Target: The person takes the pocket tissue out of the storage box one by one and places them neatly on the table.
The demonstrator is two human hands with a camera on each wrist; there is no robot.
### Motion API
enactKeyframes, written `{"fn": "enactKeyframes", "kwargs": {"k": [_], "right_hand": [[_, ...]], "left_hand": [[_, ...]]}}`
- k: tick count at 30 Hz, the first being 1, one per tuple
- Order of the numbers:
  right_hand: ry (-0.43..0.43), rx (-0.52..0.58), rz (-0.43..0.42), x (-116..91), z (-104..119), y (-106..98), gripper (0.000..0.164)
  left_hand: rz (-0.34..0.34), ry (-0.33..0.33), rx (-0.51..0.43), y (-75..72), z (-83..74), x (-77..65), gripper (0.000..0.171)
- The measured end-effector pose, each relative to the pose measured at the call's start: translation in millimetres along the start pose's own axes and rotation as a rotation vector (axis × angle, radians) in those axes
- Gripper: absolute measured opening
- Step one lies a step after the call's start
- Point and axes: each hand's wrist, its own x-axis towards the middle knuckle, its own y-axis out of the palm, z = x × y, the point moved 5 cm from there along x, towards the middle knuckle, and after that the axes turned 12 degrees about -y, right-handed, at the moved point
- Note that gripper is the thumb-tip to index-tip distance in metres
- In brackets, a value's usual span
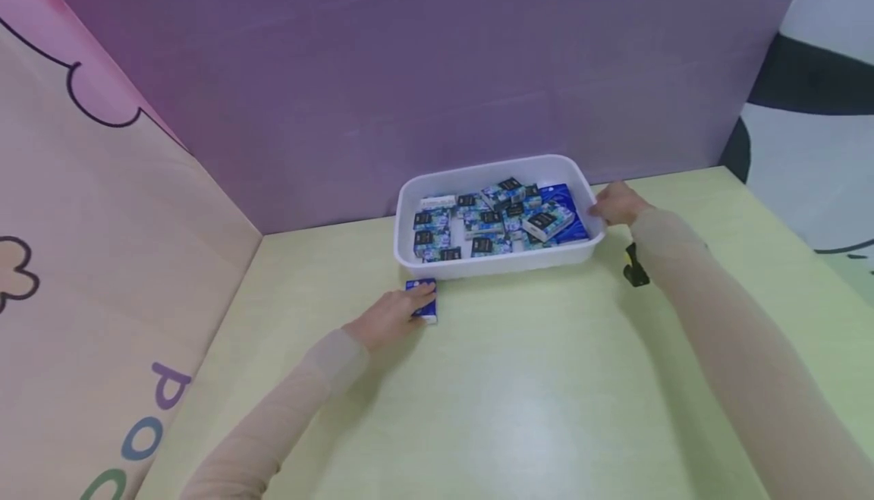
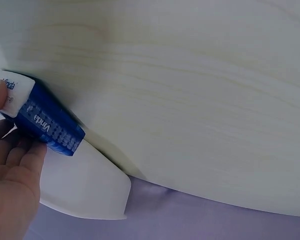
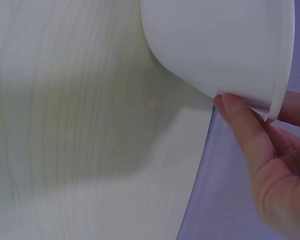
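Observation:
A small blue tissue pack (image 1: 431, 312) labelled Vinda is on the table just in front of the white plastic bin (image 1: 505, 267). My left hand (image 1: 392, 318) holds this pack; in the left wrist view the thumb is on its white end and the fingers are along the other side. At the bin's right end, my right hand (image 1: 620, 204) grips the rim, thumb and fingers on either side in the right wrist view. Inside the bin lie several small patterned packs (image 1: 483, 223) with dark labels, beside blue packaging (image 1: 572, 233) at the right.
The pale wood-grain table (image 1: 519, 378) ends at a purple backdrop (image 1: 437, 67) behind the bin. A small black and yellow object (image 1: 636, 268) is on the table by my right forearm, partly hidden. A printed panel (image 1: 102, 242) stands along the left side.

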Motion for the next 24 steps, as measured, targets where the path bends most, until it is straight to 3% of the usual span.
{"fn": "enactKeyframes", "kwargs": {"k": [24], "right_hand": [[0.013,0.009,0.009,0.9,-2.3,0.2,0.046]], "left_hand": [[0.015,-0.026,0.044,0.5,-4.0,1.1,0.055]]}}
